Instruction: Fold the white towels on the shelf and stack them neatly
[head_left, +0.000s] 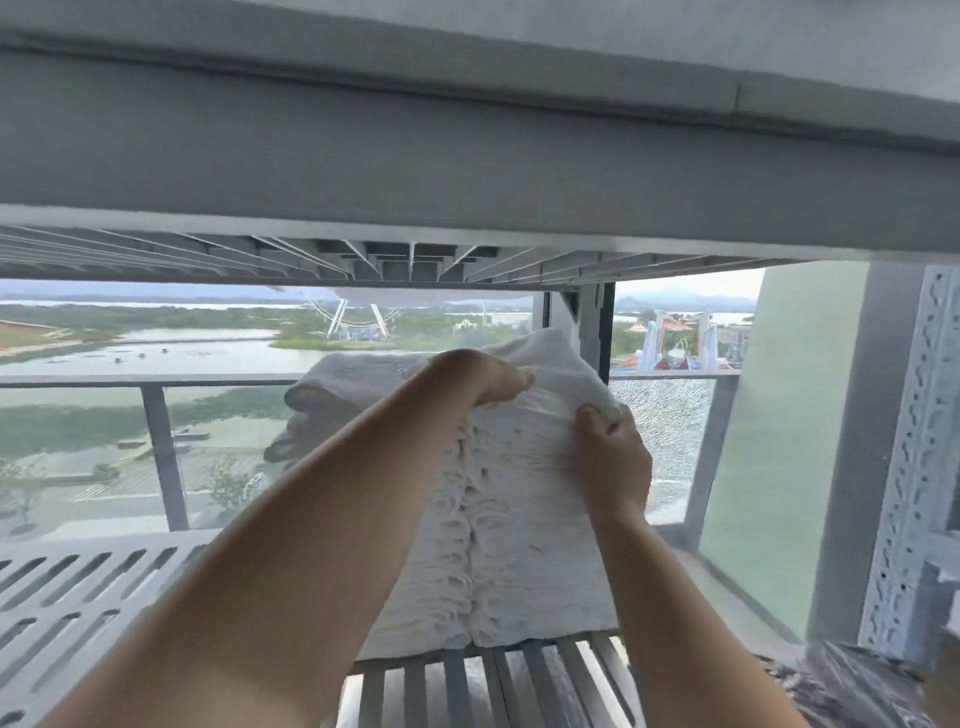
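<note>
Tall stack of folded white towels (498, 545) at the right end of the slatted shelf (78, 587), top towel (550, 364) half lifted, left hand (483, 376) pinching its upper fold, right hand (615, 457) clamped on its right edge, loose towel (343, 384) behind the stack.

The stack of white towels (498, 545) is soft terry cloth, matt and nubbly, its folded edges showing as rumpled ridges, and the top towel (550, 364) puckers where the bare left hand (488, 376) and right hand (613, 457) pinch it. The slatted shelf (467, 686) underneath looks like smooth grey-painted metal with a dull sheen, as does the perforated upright post (909, 467). The balcony railing panel (78, 452) behind is clear, glossy glass.
</note>
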